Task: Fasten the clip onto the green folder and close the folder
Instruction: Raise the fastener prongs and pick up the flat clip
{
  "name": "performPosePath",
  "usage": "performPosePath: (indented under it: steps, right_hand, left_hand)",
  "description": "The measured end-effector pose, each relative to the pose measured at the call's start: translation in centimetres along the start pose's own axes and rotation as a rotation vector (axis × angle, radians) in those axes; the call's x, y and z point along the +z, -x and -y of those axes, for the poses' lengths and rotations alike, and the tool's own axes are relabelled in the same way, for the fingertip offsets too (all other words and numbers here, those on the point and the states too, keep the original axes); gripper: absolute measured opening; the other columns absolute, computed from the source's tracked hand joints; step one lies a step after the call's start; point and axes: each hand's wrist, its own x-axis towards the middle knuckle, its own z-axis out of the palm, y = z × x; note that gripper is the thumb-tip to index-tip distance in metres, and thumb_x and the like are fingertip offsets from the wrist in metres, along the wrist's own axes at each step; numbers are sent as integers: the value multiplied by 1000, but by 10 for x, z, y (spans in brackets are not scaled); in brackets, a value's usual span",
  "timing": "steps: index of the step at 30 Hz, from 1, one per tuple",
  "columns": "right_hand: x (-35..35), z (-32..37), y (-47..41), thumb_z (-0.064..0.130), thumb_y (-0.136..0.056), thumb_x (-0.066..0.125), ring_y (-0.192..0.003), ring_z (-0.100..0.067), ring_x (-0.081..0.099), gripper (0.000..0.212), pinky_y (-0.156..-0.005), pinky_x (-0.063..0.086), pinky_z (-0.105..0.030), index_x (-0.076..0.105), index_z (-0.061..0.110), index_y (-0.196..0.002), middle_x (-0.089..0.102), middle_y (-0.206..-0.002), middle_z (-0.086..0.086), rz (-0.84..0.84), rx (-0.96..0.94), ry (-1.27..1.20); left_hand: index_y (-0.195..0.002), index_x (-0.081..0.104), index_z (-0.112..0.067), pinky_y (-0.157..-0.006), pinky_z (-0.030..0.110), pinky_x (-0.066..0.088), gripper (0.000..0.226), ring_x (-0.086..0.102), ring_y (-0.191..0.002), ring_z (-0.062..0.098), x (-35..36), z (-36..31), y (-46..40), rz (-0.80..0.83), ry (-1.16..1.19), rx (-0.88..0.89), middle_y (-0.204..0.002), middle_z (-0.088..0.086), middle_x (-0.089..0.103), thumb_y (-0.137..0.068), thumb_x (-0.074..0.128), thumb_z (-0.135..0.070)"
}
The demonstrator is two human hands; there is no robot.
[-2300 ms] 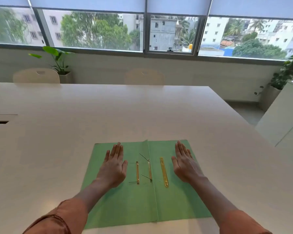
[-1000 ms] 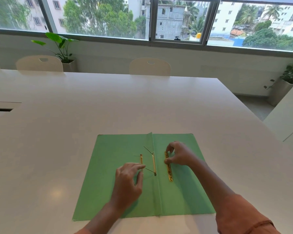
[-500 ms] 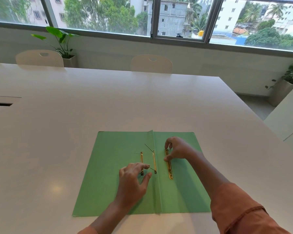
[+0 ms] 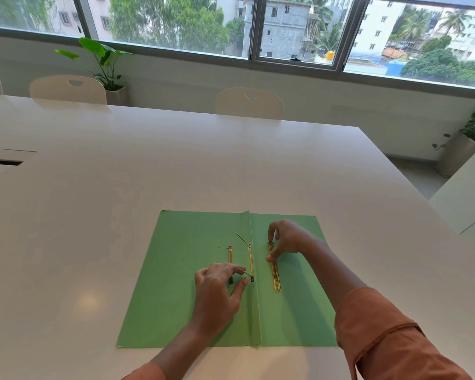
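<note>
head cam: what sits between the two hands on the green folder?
Head view: between left hand and right hand lie the fold and a brass strip with upright prongs.

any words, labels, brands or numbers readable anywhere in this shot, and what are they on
None can be read.
Green folder: plain inside, no print or label.
Gold clip strip at the right hand: no readable marking.
Table and chairs: blank.
Buildings through the window: no legible signs; too far and blurred.
</note>
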Motion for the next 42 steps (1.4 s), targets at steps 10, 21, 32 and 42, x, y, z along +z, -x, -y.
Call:
performPosePath:
  steps: [10, 21, 32, 42]
  right_hand:
    - [-9, 0, 0, 20, -60, 101, -80, -20, 53, 58, -72, 49, -35, 60, 11, -101, 60, -91, -2, 69, -41, -53]
    - [-4, -1, 27, -11, -71, 89, -71, -28, 71, 56, -64, 65, -38, 58, -1, -116, 61, -96, -22, 0, -200, -663]
    - [11, 34, 34, -8, -73, 89, -74, -33, 72, 52, -75, 65, -56, 62, 2, -116, 62, -96, -17, -28, -342, -833]
    - [18, 32, 28, -8, -73, 89, -70, -27, 71, 51, -69, 68, -46, 62, 3, -115, 61, -94, -16, -69, -342, -796]
  left_hand:
    - [-96, 78, -34, -84, 25, 34, 15, 60, -92, -13, 7, 5, -4, -5, 64, -13, -92, -24, 75, -83, 84, -34]
    - [-95, 82, -30, -87, 49, 51, 12, 72, -86, -4, 8, 8, -8, 10, 221, -27, -93, -26, 78, -84, 84, -32]
    - [-91, 84, -30, -75, 29, 42, 22, 60, -88, -16, 10, 3, -9, 1, 192, -22, -87, -41, 66, -76, 89, -17]
    - [-92, 84, -30, -75, 32, 44, 23, 61, -84, -16, 7, 1, -9, 1, 189, -41, -86, -37, 68, -76, 90, -15]
